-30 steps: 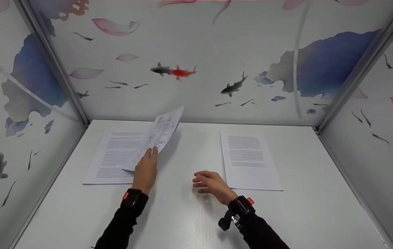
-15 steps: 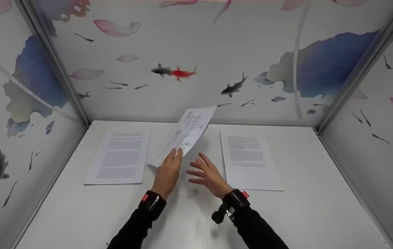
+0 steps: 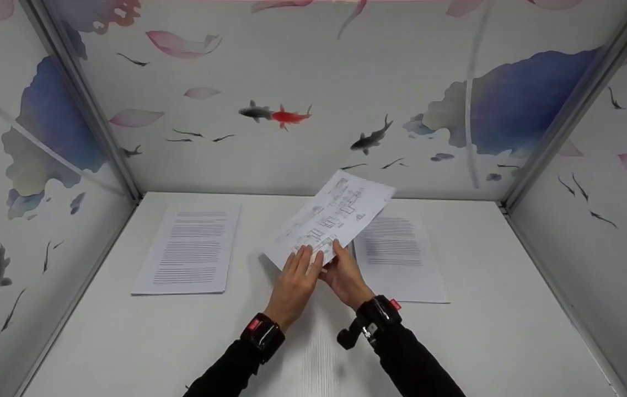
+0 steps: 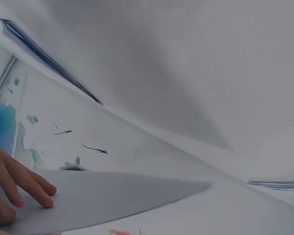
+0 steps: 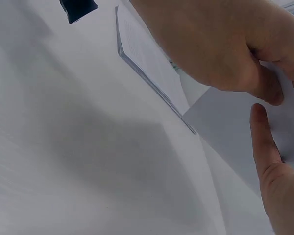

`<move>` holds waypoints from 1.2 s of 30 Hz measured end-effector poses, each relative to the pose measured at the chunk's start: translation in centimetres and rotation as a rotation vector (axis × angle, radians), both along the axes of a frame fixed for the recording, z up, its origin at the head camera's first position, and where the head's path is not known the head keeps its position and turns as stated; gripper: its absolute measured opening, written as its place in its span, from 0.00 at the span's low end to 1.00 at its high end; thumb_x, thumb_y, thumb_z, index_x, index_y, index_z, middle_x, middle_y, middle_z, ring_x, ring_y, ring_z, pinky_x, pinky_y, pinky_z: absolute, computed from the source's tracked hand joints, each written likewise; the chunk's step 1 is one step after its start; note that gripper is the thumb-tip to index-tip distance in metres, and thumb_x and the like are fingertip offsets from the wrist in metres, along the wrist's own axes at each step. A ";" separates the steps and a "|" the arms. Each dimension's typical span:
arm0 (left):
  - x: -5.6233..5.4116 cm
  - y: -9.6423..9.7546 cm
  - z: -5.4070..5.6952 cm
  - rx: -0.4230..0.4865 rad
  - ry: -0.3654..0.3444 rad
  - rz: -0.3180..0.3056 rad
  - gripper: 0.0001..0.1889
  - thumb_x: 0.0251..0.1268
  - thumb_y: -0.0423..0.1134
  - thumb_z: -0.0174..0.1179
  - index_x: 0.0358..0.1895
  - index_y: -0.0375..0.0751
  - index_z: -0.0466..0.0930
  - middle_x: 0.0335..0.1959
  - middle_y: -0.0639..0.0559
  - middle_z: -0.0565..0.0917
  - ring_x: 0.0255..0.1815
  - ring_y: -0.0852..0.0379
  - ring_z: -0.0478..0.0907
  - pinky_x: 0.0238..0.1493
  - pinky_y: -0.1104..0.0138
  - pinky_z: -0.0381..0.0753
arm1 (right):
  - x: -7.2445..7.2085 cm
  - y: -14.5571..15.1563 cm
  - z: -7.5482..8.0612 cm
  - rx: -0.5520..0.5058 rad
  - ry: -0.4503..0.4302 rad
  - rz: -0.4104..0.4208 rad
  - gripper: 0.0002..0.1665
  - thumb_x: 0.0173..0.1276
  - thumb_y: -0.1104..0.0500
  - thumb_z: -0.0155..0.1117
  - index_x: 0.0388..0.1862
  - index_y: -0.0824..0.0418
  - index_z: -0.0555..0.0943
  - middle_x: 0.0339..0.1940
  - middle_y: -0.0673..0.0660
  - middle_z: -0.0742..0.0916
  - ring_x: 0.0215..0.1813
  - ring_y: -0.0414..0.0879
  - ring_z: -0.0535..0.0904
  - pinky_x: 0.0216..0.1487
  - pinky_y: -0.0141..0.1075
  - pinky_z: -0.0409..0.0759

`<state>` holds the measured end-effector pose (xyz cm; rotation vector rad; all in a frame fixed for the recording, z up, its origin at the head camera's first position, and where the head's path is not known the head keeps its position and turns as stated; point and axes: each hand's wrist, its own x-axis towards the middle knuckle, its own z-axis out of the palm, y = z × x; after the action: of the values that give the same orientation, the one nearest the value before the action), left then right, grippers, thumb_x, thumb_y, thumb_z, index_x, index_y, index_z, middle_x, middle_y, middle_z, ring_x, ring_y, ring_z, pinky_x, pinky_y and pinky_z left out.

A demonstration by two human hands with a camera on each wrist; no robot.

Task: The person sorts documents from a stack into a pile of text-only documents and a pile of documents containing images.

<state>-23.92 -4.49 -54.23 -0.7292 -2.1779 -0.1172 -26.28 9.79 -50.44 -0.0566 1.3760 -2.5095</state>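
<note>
A white sheet of paper printed with line drawings is held at a slant above the middle of the table. My left hand holds its near edge, the fingers lying on the printed face. Just to the right, my right hand pinches the same edge, its thumb on top and the other fingers mostly hidden underneath. The two hands are close together. In the left wrist view, fingers lie on the sheet. The right wrist view shows the sheet's underside between the hands.
A stack of text pages lies on the white table at the left. Another stack of text pages lies at the right, its upper left corner partly covered by the raised sheet. Printed wall panels enclose the table.
My left hand has carried the sheet rightward from over the left stack, and the sheet has turned clockwise. My right hand, earlier spread and apart from it, now grips its edge.
</note>
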 end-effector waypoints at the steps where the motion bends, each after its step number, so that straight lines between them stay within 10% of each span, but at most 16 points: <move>1: 0.0 0.0 -0.1 0.000 -0.009 -0.018 0.27 0.55 0.24 0.65 0.61 0.37 0.76 0.60 0.35 0.78 0.62 0.41 0.76 0.60 0.51 0.77 | 0.0 0.1 0.0 -0.009 0.001 -0.002 0.29 0.83 0.49 0.31 0.78 0.53 0.53 0.73 0.66 0.69 0.59 0.49 0.78 0.50 0.42 0.81; 10: 0.0 -1.4 0.2 0.017 -0.368 -0.176 0.36 0.66 0.62 0.57 0.74 0.51 0.64 0.76 0.42 0.60 0.77 0.43 0.56 0.72 0.46 0.59 | -0.2 2.5 -0.2 -0.023 0.049 0.040 0.29 0.83 0.50 0.27 0.79 0.50 0.47 0.73 0.66 0.68 0.61 0.50 0.78 0.51 0.45 0.81; 20: -2.4 -3.6 0.6 0.886 -1.176 -0.338 0.34 0.78 0.60 0.31 0.76 0.42 0.58 0.73 0.38 0.66 0.74 0.39 0.62 0.69 0.44 0.63 | -0.1 4.3 1.0 -0.040 0.061 0.040 0.28 0.82 0.49 0.31 0.77 0.54 0.52 0.58 0.57 0.81 0.57 0.50 0.82 0.50 0.42 0.81; 26: -3.4 -4.3 0.3 1.214 -1.612 -0.383 0.42 0.70 0.69 0.41 0.76 0.43 0.53 0.62 0.39 0.76 0.58 0.45 0.79 0.55 0.53 0.79 | 0.1 4.9 1.7 -0.079 0.051 0.126 0.28 0.82 0.49 0.32 0.77 0.54 0.52 0.59 0.55 0.80 0.60 0.48 0.80 0.54 0.40 0.79; 32: -3.6 -4.7 0.2 1.551 -1.635 -0.491 0.28 0.72 0.49 0.55 0.69 0.39 0.64 0.50 0.49 0.83 0.45 0.56 0.83 0.42 0.66 0.82 | -0.4 5.7 1.4 0.001 -0.001 0.120 0.25 0.81 0.53 0.35 0.73 0.58 0.60 0.53 0.53 0.84 0.54 0.44 0.82 0.51 0.36 0.80; 36: -3.4 -4.8 0.3 1.496 -1.485 -0.382 0.26 0.72 0.38 0.56 0.70 0.45 0.62 0.49 0.47 0.84 0.44 0.54 0.84 0.41 0.65 0.82 | -0.9 6.2 0.6 0.163 -0.050 0.021 0.24 0.77 0.57 0.41 0.69 0.61 0.66 0.48 0.55 0.87 0.48 0.46 0.85 0.43 0.36 0.83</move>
<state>-27.32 -9.29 -53.96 0.0169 -2.0658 -2.7796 -27.17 16.01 -49.84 0.0239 1.5459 -2.3561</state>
